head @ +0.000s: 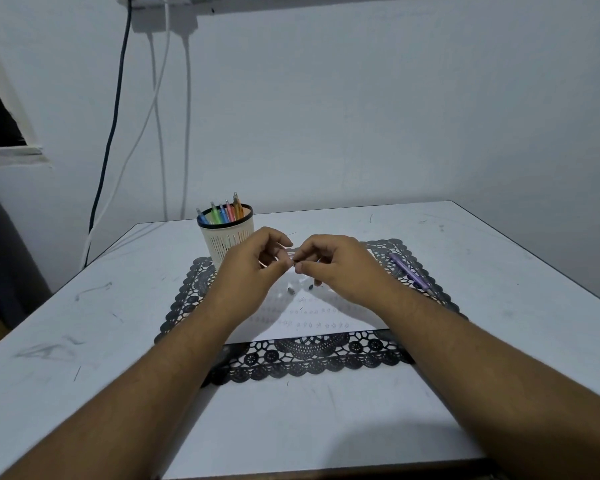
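Observation:
My left hand [257, 261] and my right hand [329, 268] meet above a white sheet of paper [312, 320] with rows of small marks. Both pinch a thin clear pen tube [290, 252] between their fingertips, and a fine thin refill sticks out past my left hand toward the back. Two small dark pen parts [300, 289] lie on the paper just under the hands. A purple pen [411, 273] lies on the mat to the right of my right hand.
A black lace mat [312, 358] lies under the paper on the white table [84, 341]. A white cup [226, 233] with several coloured pens stands behind my left hand. Cables hang down the wall at the back left.

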`<state>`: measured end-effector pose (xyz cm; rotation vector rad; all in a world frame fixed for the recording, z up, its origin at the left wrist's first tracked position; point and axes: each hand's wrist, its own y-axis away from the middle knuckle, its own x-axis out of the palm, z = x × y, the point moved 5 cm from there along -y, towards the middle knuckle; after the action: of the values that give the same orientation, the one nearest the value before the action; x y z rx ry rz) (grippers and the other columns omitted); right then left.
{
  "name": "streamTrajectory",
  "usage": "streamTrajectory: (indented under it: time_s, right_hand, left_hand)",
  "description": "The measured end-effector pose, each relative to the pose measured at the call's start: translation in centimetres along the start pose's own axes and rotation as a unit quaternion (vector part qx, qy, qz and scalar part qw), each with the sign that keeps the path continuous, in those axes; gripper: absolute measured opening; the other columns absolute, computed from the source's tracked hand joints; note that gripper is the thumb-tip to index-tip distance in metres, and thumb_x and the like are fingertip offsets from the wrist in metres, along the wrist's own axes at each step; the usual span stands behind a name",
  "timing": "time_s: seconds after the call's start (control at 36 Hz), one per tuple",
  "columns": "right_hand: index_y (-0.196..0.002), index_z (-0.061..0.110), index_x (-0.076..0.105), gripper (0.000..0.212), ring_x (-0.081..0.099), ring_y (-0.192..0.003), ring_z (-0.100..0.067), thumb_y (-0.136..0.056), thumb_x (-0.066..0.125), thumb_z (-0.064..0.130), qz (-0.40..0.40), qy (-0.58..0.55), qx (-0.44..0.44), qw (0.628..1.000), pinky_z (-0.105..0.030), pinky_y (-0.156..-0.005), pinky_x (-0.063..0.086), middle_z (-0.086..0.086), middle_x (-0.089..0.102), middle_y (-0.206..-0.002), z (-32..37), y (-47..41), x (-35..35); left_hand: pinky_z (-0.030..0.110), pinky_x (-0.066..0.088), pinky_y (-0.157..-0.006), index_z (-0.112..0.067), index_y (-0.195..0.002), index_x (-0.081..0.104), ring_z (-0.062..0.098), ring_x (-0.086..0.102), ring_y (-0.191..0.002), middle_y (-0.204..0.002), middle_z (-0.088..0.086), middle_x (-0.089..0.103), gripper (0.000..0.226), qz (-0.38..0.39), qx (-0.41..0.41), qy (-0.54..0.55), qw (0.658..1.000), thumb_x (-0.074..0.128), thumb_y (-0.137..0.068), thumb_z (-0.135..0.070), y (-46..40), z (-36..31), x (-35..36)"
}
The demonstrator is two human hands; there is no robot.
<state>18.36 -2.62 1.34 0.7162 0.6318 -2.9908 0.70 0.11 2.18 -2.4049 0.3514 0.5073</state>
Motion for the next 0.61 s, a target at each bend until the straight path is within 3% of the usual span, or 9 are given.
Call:
streamTrajectory:
  time_s: [0.11,0.19,0.31,0.39,0.47,0.61]
  right_hand:
    - [-0.097,0.019,0.078,0.004,0.068,-0.067,-0.017,-0.094,0.076,0.016,0.001,-0.056,0.006,0.998,-0.026,-0.067,0.057,-0.001,0.078,-0.087,0.3,0.1,0.0]
    - [-0.098,0.018,0.077,0.004,0.067,-0.066,-0.017,-0.095,0.074,0.018,-0.007,-0.086,0.015,0.996,-0.015,-0.057,0.048,-0.001,0.080,-0.089,0.5,0.0,-0.1]
    - [-0.098,0.021,0.076,0.004,0.068,-0.068,-0.018,-0.096,0.073,0.021,-0.014,-0.136,0.020,0.990,-0.026,-0.055,0.046,-0.004,0.080,-0.093,0.5,-0.2,-0.2]
    - [-0.095,0.021,0.077,0.005,0.066,-0.068,-0.019,-0.095,0.073,0.019,-0.023,-0.206,0.032,0.978,-0.028,-0.054,0.046,-0.010,0.080,-0.097,0.5,-0.3,-0.4]
    - [-0.094,0.020,0.078,0.007,0.065,-0.067,-0.020,-0.094,0.072,0.018,-0.038,-0.259,0.038,0.965,-0.027,-0.052,0.048,-0.014,0.079,-0.099,0.6,-0.6,-0.8]
    - [-0.102,0.013,0.075,0.008,0.066,-0.065,-0.023,-0.099,0.068,0.013,-0.069,-0.351,0.037,0.933,-0.028,-0.052,0.050,-0.017,0.078,-0.102,0.4,-0.8,-1.9]
  left_hand:
    - [0.020,0.051,-0.073,-0.029,-0.107,0.067,0.007,0.065,-0.078,-0.084,-0.006,0.072,0.024,-0.018,-0.027,0.087,0.996,0.076,-0.092,-0.012,-0.3,0.3,0.0]
    - [0.021,0.049,-0.068,-0.022,-0.110,0.066,0.006,0.063,-0.072,-0.082,-0.003,0.071,0.026,-0.036,-0.038,0.142,0.989,0.076,-0.092,-0.008,-0.6,0.3,0.1]
    - [0.022,0.048,-0.062,-0.020,-0.120,0.062,0.012,0.059,-0.073,-0.089,-0.003,0.073,0.031,-0.062,-0.041,0.212,0.974,0.075,-0.094,-0.009,-0.9,0.1,-0.1]
    - [0.027,0.050,-0.067,-0.024,-0.121,0.062,0.011,0.059,-0.075,-0.094,-0.004,0.071,0.028,-0.069,-0.046,0.218,0.972,0.072,-0.097,-0.014,-0.9,0.5,-0.5]
    - [0.029,0.049,-0.076,-0.032,-0.117,0.064,0.009,0.064,-0.087,-0.094,-0.009,0.070,0.024,-0.055,-0.065,0.143,0.986,0.069,-0.100,-0.017,-0.8,1.6,-0.6]
    - [0.023,0.049,-0.077,-0.033,-0.113,0.074,-0.003,0.062,-0.087,-0.096,-0.019,0.069,0.020,0.035,-0.039,-0.131,0.990,0.071,-0.097,-0.020,-0.4,1.9,1.0]
